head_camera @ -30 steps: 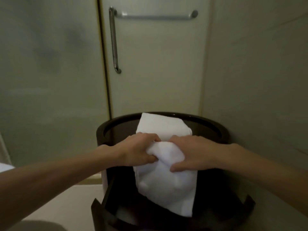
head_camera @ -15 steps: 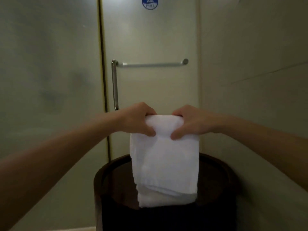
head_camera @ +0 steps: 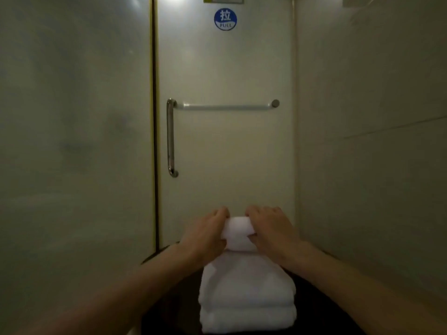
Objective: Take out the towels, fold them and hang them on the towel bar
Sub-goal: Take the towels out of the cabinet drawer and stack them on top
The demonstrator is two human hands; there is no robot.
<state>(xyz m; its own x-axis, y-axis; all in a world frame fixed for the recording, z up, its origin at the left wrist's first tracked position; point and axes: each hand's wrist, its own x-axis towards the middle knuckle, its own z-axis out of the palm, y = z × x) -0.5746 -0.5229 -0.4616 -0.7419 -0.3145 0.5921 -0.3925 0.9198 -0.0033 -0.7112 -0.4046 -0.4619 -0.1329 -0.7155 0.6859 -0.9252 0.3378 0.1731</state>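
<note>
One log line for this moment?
left hand: grips folded white towel | right hand: grips it | horizontal metal towel bar: bare

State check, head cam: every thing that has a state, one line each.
towel, folded, held at its top edge by both hands
left hand, grips the towel's top
right hand, grips the towel's top
towel bar, bare, nothing hung on it
door, closed
</note>
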